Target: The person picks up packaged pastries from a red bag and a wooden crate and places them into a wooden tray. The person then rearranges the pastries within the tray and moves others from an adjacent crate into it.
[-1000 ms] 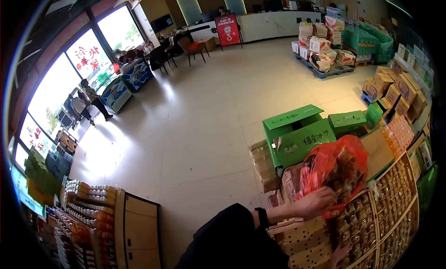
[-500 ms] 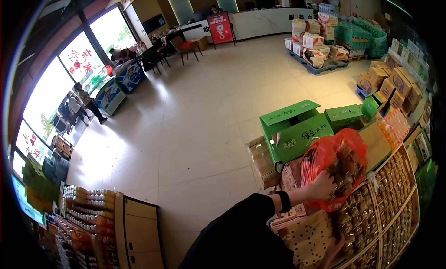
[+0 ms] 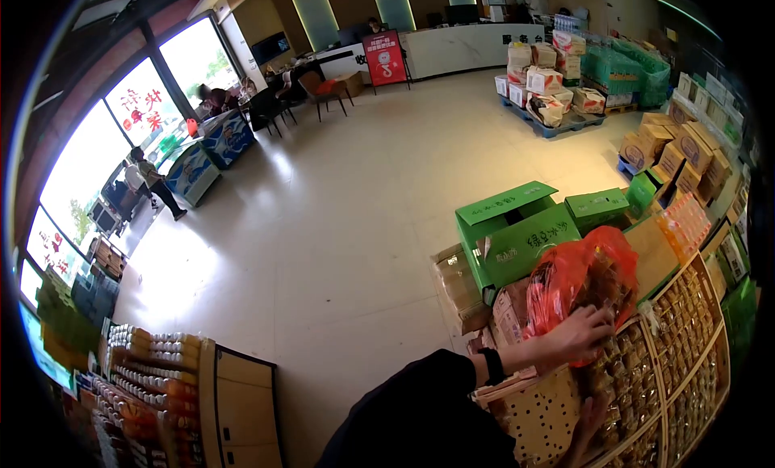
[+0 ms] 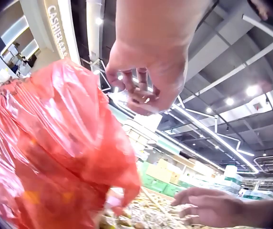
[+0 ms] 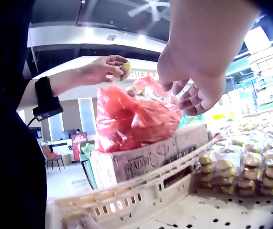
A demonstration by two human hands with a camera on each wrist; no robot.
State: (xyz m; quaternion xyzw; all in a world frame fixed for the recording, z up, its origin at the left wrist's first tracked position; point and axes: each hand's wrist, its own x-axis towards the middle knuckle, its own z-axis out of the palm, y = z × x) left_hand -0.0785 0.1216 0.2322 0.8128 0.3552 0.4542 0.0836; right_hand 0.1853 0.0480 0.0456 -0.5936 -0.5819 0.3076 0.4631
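A red plastic bag (image 3: 557, 282), filled with wrapped snacks, stands upright on a printed carton (image 5: 141, 164). Beside the bag's mouth is my left hand (image 3: 583, 332), a black band on its wrist. Between its fingertips it pinches a small clear-wrapped pastry (image 5: 125, 70) with a yellow mark. My right hand (image 5: 196, 88) hovers over the near crate, fingers loosely bent and nothing in them; in the left wrist view the right hand (image 4: 212, 206) reaches in from the right. Stacks of wrapped pastries (image 5: 246, 164) fill part of the white perforated crate (image 5: 212, 210).
Green cartons (image 3: 517, 234) stand behind the bag. More divided trays of wrapped snacks (image 3: 686, 314) lie to the right. A bottle shelf (image 3: 153, 355) and a wooden cabinet (image 3: 246, 399) stand at lower left. Two people walk near the windows; a loaded blue pallet (image 3: 557, 125) sits farther back.
My left hand has moved right across the front of the red bag. Lower down, my right hand has come up slightly over the crate. The head view has shifted a little.
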